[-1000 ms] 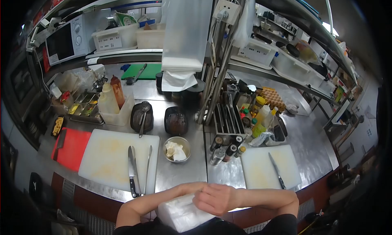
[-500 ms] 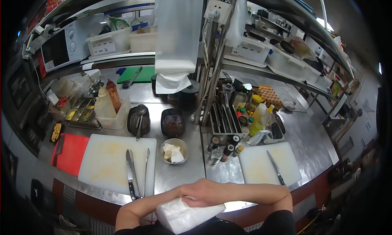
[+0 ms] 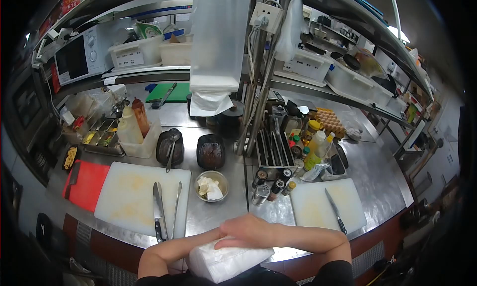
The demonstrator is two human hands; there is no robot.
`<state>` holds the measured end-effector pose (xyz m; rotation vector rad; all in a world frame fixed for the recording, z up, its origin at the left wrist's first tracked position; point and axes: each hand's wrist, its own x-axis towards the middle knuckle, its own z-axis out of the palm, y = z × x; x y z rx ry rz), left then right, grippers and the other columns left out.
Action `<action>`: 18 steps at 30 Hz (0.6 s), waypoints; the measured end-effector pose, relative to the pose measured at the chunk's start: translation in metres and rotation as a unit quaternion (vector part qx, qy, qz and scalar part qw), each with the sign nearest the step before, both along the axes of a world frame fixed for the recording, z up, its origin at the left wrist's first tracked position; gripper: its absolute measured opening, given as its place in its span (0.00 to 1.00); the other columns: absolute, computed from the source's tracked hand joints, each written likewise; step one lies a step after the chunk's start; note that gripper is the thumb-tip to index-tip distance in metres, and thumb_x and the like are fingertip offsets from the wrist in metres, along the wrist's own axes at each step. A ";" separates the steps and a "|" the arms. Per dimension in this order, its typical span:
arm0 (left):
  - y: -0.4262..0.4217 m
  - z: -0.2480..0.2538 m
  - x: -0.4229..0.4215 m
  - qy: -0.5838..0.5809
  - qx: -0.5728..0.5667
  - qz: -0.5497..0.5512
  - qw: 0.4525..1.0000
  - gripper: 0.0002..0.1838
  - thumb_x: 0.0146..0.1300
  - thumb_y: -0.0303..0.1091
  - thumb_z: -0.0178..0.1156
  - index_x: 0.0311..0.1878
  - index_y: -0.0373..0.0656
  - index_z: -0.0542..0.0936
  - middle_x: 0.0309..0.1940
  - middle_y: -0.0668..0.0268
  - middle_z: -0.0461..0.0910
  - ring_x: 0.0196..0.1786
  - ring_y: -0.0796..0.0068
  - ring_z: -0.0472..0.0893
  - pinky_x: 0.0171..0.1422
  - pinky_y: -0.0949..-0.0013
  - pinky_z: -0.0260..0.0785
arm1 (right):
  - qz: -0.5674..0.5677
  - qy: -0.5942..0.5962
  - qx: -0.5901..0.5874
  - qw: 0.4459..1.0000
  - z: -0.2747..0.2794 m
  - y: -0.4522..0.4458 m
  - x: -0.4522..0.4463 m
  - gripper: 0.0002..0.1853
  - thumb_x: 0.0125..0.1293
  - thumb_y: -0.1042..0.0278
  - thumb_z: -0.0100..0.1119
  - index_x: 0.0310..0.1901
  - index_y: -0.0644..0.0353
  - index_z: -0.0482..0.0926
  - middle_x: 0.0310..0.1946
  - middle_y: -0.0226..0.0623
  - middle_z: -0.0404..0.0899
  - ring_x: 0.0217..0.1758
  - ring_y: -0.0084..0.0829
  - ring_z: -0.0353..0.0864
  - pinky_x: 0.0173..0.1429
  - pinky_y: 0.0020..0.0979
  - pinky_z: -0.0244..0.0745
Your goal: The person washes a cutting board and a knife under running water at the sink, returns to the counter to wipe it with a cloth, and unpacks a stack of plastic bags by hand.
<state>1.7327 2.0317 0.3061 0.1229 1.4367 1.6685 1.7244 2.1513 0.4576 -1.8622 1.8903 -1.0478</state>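
A white soft pack of paper tissues [image 3: 228, 263] is close against my body at the bottom centre. Over its upper edge lies my right hand [image 3: 248, 231], thumb pressed on the wrapper and fingers bent round the top. My left forearm [image 3: 181, 246] comes in from the lower left behind the pack. The left hand itself is hidden behind my right hand and the pack, so its fingers do not show. Just beyond my hands on the steel counter [image 3: 218, 216] stands a metal bowl [image 3: 212, 185] with crumpled white paper and scraps in it.
Left of the bowl, a white cutting board [image 3: 134, 196] carries a knife [image 3: 158, 211] and tongs [image 3: 177, 211]. A second board [image 3: 318, 194] on the right holds another knife [image 3: 335, 211]. Seasoning jars [image 3: 261, 194], bottles and two black trays stand behind. A shelf spans overhead.
My right hand's fingers have straightened a little and its thumb has shifted left on the tissue pack. The view has shifted slightly; things on the counter stay put.
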 end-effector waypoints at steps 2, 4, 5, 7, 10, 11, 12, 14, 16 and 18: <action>-0.001 -0.001 -0.002 0.006 -0.002 0.004 1.000 0.17 0.69 0.42 0.54 0.48 0.38 0.80 0.38 0.66 0.81 0.41 0.78 0.79 0.44 0.73 0.72 | -0.008 0.252 -0.096 0.963 0.010 0.005 0.012 0.20 0.62 0.51 0.61 0.28 0.62 0.71 0.23 0.41 0.75 0.26 0.43 0.77 0.31 0.39 0.72; 0.000 -0.003 -0.002 0.016 -0.002 0.008 1.000 0.17 0.69 0.42 0.54 0.48 0.38 0.80 0.37 0.66 0.81 0.41 0.78 0.80 0.44 0.73 0.72 | -0.007 0.196 -0.072 0.978 0.005 0.001 0.005 0.20 0.62 0.50 0.61 0.29 0.62 0.71 0.24 0.41 0.76 0.26 0.44 0.77 0.32 0.39 0.73; 0.000 -0.005 -0.004 0.020 -0.001 0.011 1.000 0.17 0.69 0.42 0.54 0.48 0.38 0.80 0.37 0.66 0.81 0.41 0.78 0.80 0.44 0.74 0.73 | -0.007 0.143 -0.048 0.989 0.001 -0.002 -0.002 0.21 0.62 0.49 0.61 0.30 0.62 0.72 0.25 0.41 0.76 0.26 0.44 0.76 0.33 0.39 0.73; 0.004 -0.009 -0.008 0.039 -0.008 0.015 0.999 0.17 0.69 0.43 0.55 0.48 0.37 0.79 0.37 0.66 0.81 0.41 0.78 0.80 0.43 0.74 0.73 | -0.050 0.064 0.041 0.996 -0.002 -0.006 -0.022 0.23 0.60 0.44 0.60 0.33 0.61 0.75 0.28 0.40 0.78 0.30 0.44 0.78 0.36 0.39 0.73; -0.005 -0.027 -0.019 0.142 -0.025 0.036 0.989 0.17 0.68 0.43 0.55 0.48 0.37 0.79 0.37 0.66 0.81 0.40 0.77 0.80 0.42 0.74 0.73 | -0.048 0.000 0.173 0.984 -0.029 -0.005 -0.048 0.28 0.59 0.38 0.59 0.41 0.61 0.77 0.39 0.42 0.78 0.43 0.46 0.77 0.48 0.40 0.71; -0.021 -0.050 -0.024 0.280 -0.022 0.063 0.958 0.17 0.68 0.43 0.55 0.48 0.37 0.79 0.37 0.66 0.81 0.40 0.77 0.80 0.42 0.74 0.73 | -0.004 0.015 0.214 0.977 -0.042 -0.004 -0.055 0.31 0.59 0.37 0.59 0.46 0.61 0.76 0.48 0.46 0.77 0.53 0.48 0.75 0.57 0.41 0.68; -0.043 -0.061 -0.025 0.388 -0.044 0.109 0.914 0.17 0.68 0.43 0.55 0.48 0.37 0.79 0.36 0.66 0.81 0.40 0.77 0.80 0.42 0.74 0.73 | 0.031 0.040 0.189 0.981 -0.058 0.000 -0.055 0.39 0.59 0.33 0.55 0.58 0.63 0.70 0.62 0.52 0.67 0.65 0.48 0.65 0.68 0.39 0.60; -0.081 -0.023 -0.010 0.244 -0.156 0.196 0.937 0.19 0.67 0.44 0.56 0.47 0.36 0.79 0.36 0.65 0.82 0.38 0.77 0.82 0.40 0.71 0.74 | 0.037 -0.016 0.243 0.969 -0.069 0.011 -0.055 0.41 0.60 0.33 0.54 0.61 0.64 0.66 0.63 0.53 0.65 0.66 0.49 0.64 0.68 0.39 0.59; -0.126 -0.025 0.034 0.164 -0.239 0.278 0.916 0.23 0.65 0.50 0.58 0.48 0.38 0.81 0.34 0.63 0.84 0.36 0.78 0.83 0.39 0.73 0.75 | 0.042 -0.074 0.289 0.953 -0.085 0.021 -0.056 0.43 0.61 0.33 0.53 0.65 0.65 0.63 0.64 0.54 0.63 0.66 0.49 0.64 0.69 0.38 0.59; -0.154 -0.045 0.085 0.134 -0.320 0.305 0.887 0.26 0.63 0.56 0.58 0.45 0.38 0.82 0.34 0.63 0.84 0.35 0.76 0.83 0.36 0.73 0.74 | -0.044 -0.158 0.371 0.914 -0.115 0.033 -0.058 0.45 0.61 0.33 0.53 0.67 0.65 0.60 0.63 0.54 0.64 0.66 0.47 0.64 0.69 0.39 0.60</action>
